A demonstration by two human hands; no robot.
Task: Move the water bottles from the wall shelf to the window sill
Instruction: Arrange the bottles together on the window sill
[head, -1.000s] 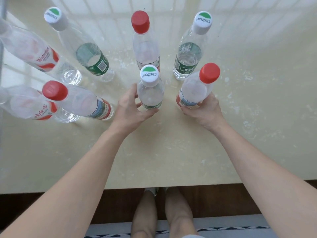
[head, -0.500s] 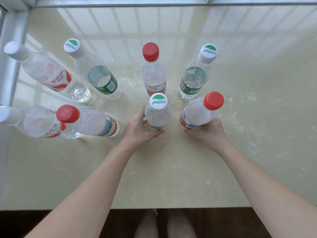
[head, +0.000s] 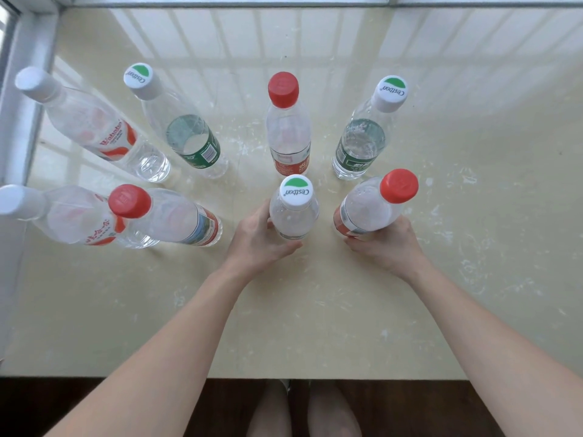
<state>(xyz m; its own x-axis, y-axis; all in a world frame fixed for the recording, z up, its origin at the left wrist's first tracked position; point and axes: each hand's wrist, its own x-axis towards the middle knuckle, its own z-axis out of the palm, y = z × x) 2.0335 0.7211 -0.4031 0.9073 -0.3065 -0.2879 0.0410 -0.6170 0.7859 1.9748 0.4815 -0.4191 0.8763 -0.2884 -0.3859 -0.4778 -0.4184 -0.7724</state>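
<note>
Eight water bottles are seen standing upright on the cream window sill [head: 315, 326], viewed from above. The Cestbon bottle [head: 295, 209] with the green-and-white cap is taken as landmark.

The left hand [head: 257, 244] is wrapped round the lower body of the landmark bottle, its fingers [head: 285, 247] clamped on it from the near side and the thumb against its left side. The bottle's base appears to rest on the sill, though contact is hidden by the hand.

Just right of the landmark, a red-capped bottle [head: 373, 208] is held low on its body by the right hand [head: 386, 244], the fingers closed round it.

Just behind the landmark a second red-capped bottle [head: 288, 127] is noted. Behind and to the right stands a green-labelled Cestbon bottle [head: 362, 143]; behind and to the left, another green-labelled Cestbon [head: 189, 140].

Left of the landmark a third red-capped bottle [head: 170, 216] is recorded, touching or overlapping a white-capped, red-labelled bottle [head: 72, 219] further left. A Wahaha bottle [head: 101, 130] with a white cap stands far back-left, near the window frame [head: 22, 99].

Bare legs [head: 303, 411] are visible below the sill's near edge.
</note>
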